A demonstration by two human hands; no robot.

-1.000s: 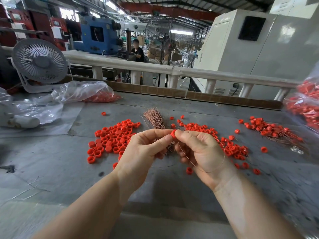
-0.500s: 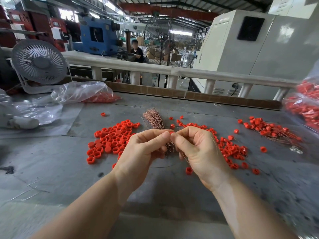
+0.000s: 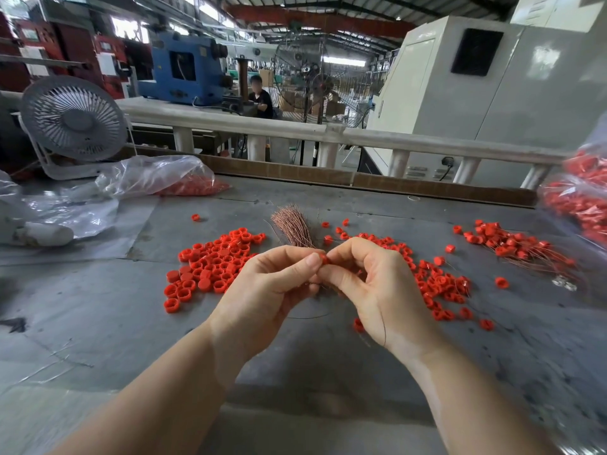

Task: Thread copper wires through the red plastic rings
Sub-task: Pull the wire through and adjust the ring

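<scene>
- Head view: both hands meet at centre, above the grey worktop [image 3: 98,310].
- Left hand [image 3: 262,297]: thumb and forefinger pinch closed on one side of a single red ring [image 3: 323,258]; other fingers curled under.
- Right hand [image 3: 377,290]: thumb and forefinger pinch the same ring from the other side, remaining fingers curled in.
- Thin copper wire [image 3: 384,326] runs down across the right palm heel, with a dark loop of it on the worktop below the hands (whether it passes through the ring is too fine to tell).
- Bundle of copper wires [image 3: 292,226] lies on the worktop just behind the hands, ends fanned away from the person.
- Loose pile of red rings [image 3: 213,261] left of the hands; a second scatter of rings [image 3: 440,284] to the right.
- Far right: heap of rings with wires sticking out [image 3: 515,244], well apart from the hands.
- Clear plastic bag with red parts [image 3: 170,182] at rear left; another bag of red parts [image 3: 581,198] at the right edge.
- Grey desk fan [image 3: 74,118] at rear left, white railing [image 3: 328,134] behind the worktop.
</scene>
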